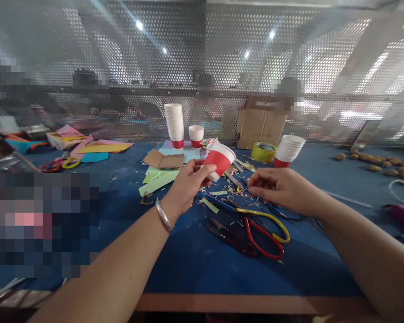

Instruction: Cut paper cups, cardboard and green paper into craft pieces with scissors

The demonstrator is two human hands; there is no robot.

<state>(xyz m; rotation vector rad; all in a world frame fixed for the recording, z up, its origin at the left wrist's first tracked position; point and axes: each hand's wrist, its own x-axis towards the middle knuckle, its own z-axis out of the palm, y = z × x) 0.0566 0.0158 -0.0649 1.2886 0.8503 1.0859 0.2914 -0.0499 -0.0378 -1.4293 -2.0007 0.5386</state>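
Observation:
A red and white paper cup [219, 160] is tilted in my left hand [188, 185], fingers wrapped round its side. My right hand [276, 186] hovers to the right of the cup, over the scraps, with its fingertips pinched together; anything between them is too small to make out. Below the hands lie scissors with one yellow and one red handle loop [264, 244], and dark snips [222, 231] partly in shadow. Small paper scraps [218, 193] and a flat wooden stick [234, 180] are strewn between the hands.
Stacked paper cups [174, 125] stand at the back, with another stack [288, 150] to the right beside yellow tape [264, 151]. Behind sits a cardboard box [262, 125] against the perforated metal panel [188, 58]. Coloured paper [104, 148] lies left, brown nut-like pieces [390, 163] right.

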